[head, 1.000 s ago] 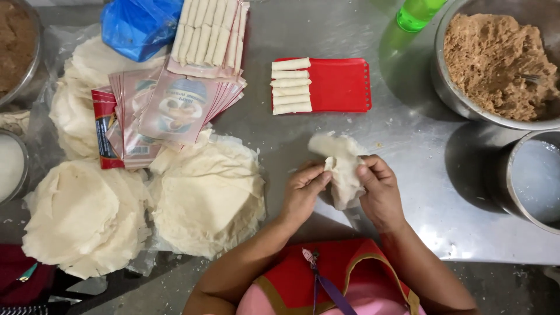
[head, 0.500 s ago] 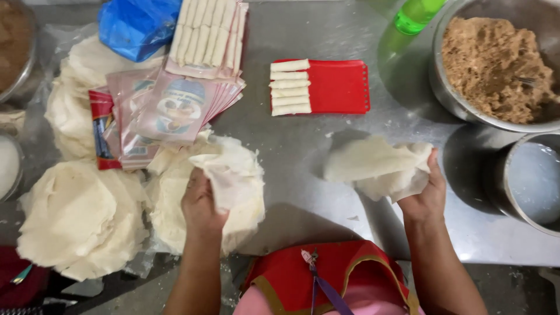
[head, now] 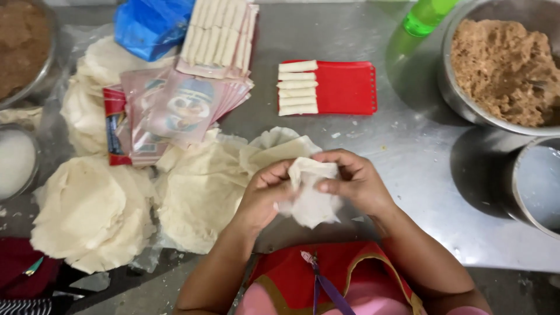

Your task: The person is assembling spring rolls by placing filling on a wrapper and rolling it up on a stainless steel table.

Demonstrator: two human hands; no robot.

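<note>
both your hands have come back together since half a second ago, when the left one was on the wrapper pile and the right one held a sheet far to the right. now your left hand (head: 265, 195) and your right hand (head: 353, 181) meet in front of your body, above the steel table (head: 408, 169), and between them is one thin pale wrapper (head: 312, 198). your left fingers are curled and pressed on the left edge of the wrapper, and your right thumb and fingertips pinch its upper folded edge. the wrapper hangs crumpled below the fingers, and i cannot tell if it touches the table. just behind your hands lies another loose wrapper sheet (head: 280, 149), and to the left are the wrapper piles (head: 93, 210). further back, a red tray (head: 350, 87) carries five rolled white sticks (head: 297, 87), well apart from your hands. a fan of printed plastic bags (head: 181, 108) lies on the piles. on the right stands a metal bowl with brown filling (head: 501, 64), and below it a pot with pale liquid (head: 539, 181).
</note>
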